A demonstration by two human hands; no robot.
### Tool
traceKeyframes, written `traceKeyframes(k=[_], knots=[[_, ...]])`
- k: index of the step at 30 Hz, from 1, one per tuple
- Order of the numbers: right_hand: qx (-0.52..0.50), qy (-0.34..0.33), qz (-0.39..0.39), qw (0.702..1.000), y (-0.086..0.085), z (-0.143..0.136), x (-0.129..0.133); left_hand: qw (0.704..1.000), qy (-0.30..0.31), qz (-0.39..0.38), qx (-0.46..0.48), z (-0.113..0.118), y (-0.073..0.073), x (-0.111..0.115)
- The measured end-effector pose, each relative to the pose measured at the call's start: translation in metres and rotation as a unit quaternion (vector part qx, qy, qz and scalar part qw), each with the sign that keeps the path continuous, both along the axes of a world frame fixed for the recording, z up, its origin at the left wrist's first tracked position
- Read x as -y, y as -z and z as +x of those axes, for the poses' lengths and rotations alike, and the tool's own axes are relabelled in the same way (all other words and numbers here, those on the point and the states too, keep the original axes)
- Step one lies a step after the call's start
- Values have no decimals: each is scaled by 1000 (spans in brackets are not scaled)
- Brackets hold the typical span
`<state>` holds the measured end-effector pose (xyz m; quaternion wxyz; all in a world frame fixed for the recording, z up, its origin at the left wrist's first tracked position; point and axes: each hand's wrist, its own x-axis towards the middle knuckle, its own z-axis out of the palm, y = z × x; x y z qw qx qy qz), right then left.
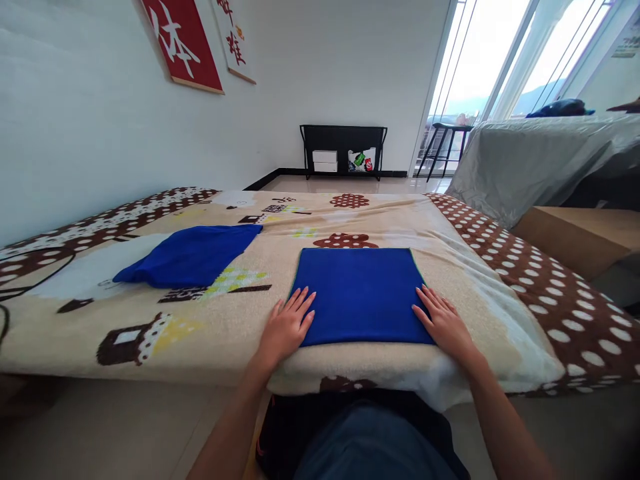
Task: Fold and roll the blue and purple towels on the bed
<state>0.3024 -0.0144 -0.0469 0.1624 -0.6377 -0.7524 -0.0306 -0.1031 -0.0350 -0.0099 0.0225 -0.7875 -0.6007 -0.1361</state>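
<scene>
Cream blanket with brown polka-dot borders.
On it lie a flat blue cloth, a rumpled blue cloth to its left and, leftmost, a dark cable.

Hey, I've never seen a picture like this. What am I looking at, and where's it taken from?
There's no machine here: you see someone's bare left hand and right hand. The one picture comes from a camera worn on the head, looking forward and down. On the patterned blanket lie two blue cloths: a flat cloth straight ahead and a rumpled cloth further left. The hands rest open at the flat cloth's left and right edges; neither is gripping anything.
</scene>
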Motion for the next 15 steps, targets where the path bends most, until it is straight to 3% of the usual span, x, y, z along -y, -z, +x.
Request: traceKeyframes(k=[4, 7, 9, 11, 13, 15], knots=[[2, 49, 74, 996, 6, 17, 36, 997, -71, 12, -19, -14, -4, 30], [-10, 82, 128, 988, -11, -18, 38, 995, -84, 38, -39, 13, -23, 30], [-32, 37, 154, 987, -25, -60, 35, 998, -24, 52, -33, 46, -34, 21], [-40, -51, 149, 987, -32, -102, 33, 997, 55, 50, -23, 82, -36, 13], [-34, -113, 129, 985, -31, -130, 35, 992, 117, 38, -21, 108, -28, 11], [-22, -139, 114, 983, -23, -134, 40, 988, 151, 32, -21, 118, -16, 17]])
